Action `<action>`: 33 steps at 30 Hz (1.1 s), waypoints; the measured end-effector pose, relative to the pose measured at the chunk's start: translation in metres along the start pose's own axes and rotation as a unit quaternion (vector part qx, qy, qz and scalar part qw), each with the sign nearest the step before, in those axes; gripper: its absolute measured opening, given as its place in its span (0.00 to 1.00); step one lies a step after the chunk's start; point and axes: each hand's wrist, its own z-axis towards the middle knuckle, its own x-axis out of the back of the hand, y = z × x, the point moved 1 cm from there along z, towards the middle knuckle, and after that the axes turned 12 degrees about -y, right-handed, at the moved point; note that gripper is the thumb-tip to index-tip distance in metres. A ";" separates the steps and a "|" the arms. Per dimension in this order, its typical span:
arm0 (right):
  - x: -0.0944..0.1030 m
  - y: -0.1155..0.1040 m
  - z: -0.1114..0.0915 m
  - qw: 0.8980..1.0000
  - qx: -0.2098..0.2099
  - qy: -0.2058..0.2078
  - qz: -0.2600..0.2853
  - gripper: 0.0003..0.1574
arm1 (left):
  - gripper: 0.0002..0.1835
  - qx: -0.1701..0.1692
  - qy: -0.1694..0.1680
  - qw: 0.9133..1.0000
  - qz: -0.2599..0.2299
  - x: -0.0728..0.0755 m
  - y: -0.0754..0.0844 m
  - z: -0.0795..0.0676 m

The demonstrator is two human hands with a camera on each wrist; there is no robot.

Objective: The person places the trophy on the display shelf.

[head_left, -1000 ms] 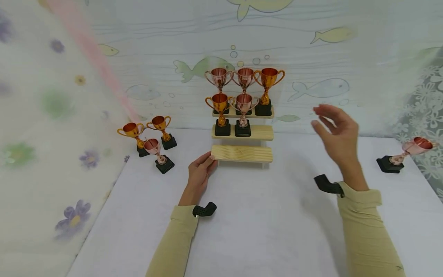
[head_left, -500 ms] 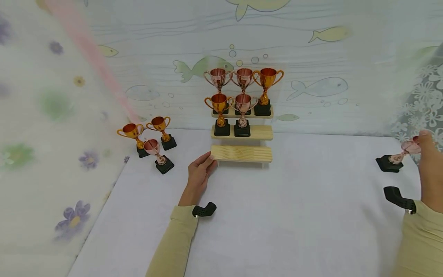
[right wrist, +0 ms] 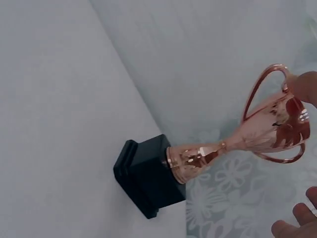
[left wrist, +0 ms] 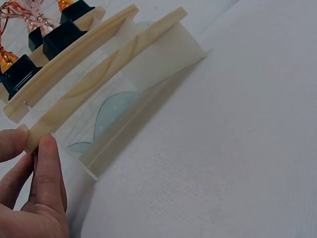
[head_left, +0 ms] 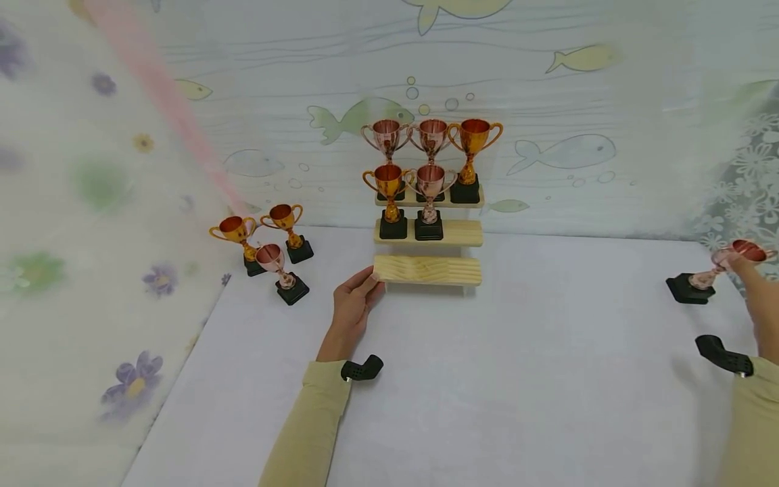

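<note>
In the head view my left hand (head_left: 351, 301) pinches the left end of the lowest board of a three-tier wooden display stand (head_left: 429, 270). The left wrist view shows the thumb on top of that board (left wrist: 94, 77) and fingers beneath. At the far right, my right hand (head_left: 762, 301) is at a rose-gold trophy cup (head_left: 702, 279) with a black base standing on the table. Seen from the right wrist, the thumb (right wrist: 304, 88) lies by the cup's upper handle, while the other fingers (right wrist: 299, 218) are spread apart from the cup (right wrist: 267, 129).
Gold and rose-gold trophies (head_left: 429, 182) stand on the stand's upper two tiers. Left of it on the white table (head_left: 517, 379) are two gold trophies (head_left: 282, 218) and a rose-gold one (head_left: 272, 260). A fish-patterned curtain (head_left: 566, 189) hangs behind.
My right hand has moved from the right of the stand out to the rose-gold trophy at the far right. The left hand has kept its hold on the board.
</note>
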 end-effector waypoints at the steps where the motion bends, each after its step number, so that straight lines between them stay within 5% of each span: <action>1: 0.000 -0.011 -0.017 1.000 -0.011 -0.010 -0.007 0.55 | 0.20 0.001 0.000 1.000 0.002 0.000 0.000 0.000; 4: -0.002 -0.019 -0.027 0.998 -0.057 -0.025 -0.004 0.49 | 0.19 0.001 -0.001 1.000 0.005 -0.001 0.000 0.000; 10: -0.014 -0.019 -0.036 0.995 0.012 -0.006 0.099 0.39 | 0.18 -0.012 -0.014 1.000 0.004 -0.001 0.000 -0.003; 18: -0.021 -0.019 -0.037 0.996 0.014 -0.011 0.086 0.42 | 0.19 -0.004 -0.013 1.000 0.000 0.001 -0.001 -0.002; 26: -0.038 -0.022 -0.037 0.981 0.170 0.019 0.089 0.36 | 0.19 0.001 -0.003 1.000 -0.002 0.001 -0.002 0.001; 33: -0.051 -0.039 -0.053 0.965 0.226 -0.009 0.130 0.35 | 0.19 -0.002 -0.007 1.000 0.007 0.001 -0.002 0.001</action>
